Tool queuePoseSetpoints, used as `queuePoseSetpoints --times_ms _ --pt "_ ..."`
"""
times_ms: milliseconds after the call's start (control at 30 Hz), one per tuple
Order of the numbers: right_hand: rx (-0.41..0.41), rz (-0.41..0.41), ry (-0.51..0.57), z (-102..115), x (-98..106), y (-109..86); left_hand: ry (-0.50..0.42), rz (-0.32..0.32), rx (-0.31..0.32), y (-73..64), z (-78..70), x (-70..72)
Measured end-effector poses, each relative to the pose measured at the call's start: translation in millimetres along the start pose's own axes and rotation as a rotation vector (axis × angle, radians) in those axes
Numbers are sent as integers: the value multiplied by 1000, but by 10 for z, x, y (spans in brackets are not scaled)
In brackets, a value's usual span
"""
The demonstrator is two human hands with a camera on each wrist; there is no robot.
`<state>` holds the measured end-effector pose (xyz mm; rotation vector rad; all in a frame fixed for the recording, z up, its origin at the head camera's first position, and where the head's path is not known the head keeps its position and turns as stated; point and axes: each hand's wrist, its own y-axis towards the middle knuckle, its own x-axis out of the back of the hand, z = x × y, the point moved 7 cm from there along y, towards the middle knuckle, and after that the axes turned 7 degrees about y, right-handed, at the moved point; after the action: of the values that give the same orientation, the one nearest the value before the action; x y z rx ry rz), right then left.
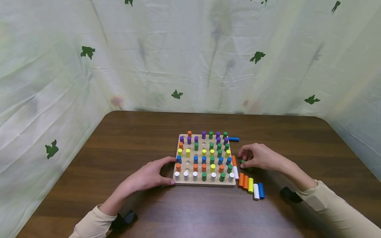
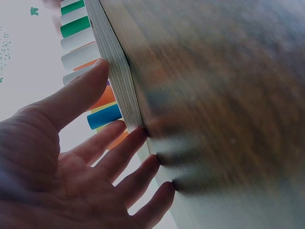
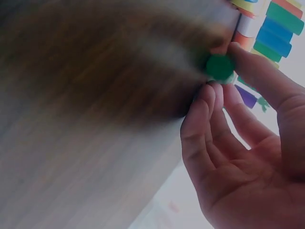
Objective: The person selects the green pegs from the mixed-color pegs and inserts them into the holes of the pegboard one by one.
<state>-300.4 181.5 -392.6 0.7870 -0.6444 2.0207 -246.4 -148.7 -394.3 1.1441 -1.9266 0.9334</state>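
Note:
A light wooden pegboard [image 1: 190,183] lies on the table, bearing rows of upright green, yellow, white, blue, purple and orange pegs. My left hand [image 1: 150,173] rests at its left side, thumb by the near corner. In the left wrist view the fairly straight fingers [image 2: 125,153] reach along the board's edge, close to a blue peg [image 2: 105,116]. Right of the board, my right hand [image 1: 260,158] is low over the table. Its thumb and fingertips pinch a green peg [image 3: 219,67], seen end-on in the right wrist view.
Loose orange, yellow, white and blue pegs [image 1: 251,185] lie right of the board's near corner. An orange peg [image 1: 233,161] and a white peg [image 1: 235,173] lie along its right edge. Another blue peg [image 1: 233,139] lies by the far right corner. A pale curtain [image 1: 190,66] hangs behind the table.

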Motion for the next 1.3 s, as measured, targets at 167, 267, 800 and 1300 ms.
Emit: queuePoseSetpoints --times_ms 167,267,800,1300 --pt "21 7 -12 21 24 -29 -6 2 -1 -4 -3 3" --pt "35 0 -18 58 49 -48 -8 5 3 -7 -5 3" --pt "145 -99 -29 280 171 -137 -6 5 6 -18 -18 11" --pt "218 -148 24 542 199 -151 0 0 4 -13 -13 9"
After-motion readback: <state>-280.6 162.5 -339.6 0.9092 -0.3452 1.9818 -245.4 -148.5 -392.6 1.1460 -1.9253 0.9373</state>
